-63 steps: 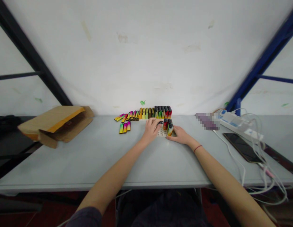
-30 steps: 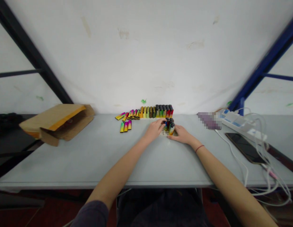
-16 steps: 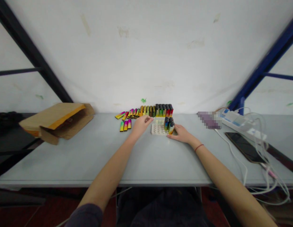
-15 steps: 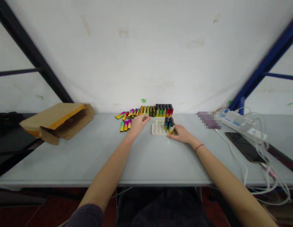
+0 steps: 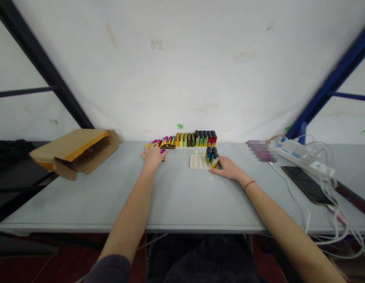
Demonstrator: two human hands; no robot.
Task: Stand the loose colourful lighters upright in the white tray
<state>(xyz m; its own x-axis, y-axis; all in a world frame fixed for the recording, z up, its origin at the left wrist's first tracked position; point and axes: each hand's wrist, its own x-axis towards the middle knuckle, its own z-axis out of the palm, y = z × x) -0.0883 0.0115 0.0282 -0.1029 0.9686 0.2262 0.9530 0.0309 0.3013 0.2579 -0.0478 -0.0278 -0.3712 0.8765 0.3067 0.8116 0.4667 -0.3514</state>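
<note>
Left hand (image 5: 153, 157) is sitting over some loose colourful tubes (image 5: 169, 142) left of the white tray (image 5: 197, 162), fingers spread. Right hand (image 5: 225, 168) is curling around that tray's right end, by the upright tubes (image 5: 212, 156); can't tell if it's gripping.

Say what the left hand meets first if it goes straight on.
The left hand would likely meet the slanted tubes first, the wall behind them; depth is unclear, it may be touching them.

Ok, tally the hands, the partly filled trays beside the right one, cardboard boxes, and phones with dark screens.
Hands: 2, left hand and right hand
Partly filled tray: 1
Cardboard box: 1
Dark-screened phone: 1
Total: 5
</note>
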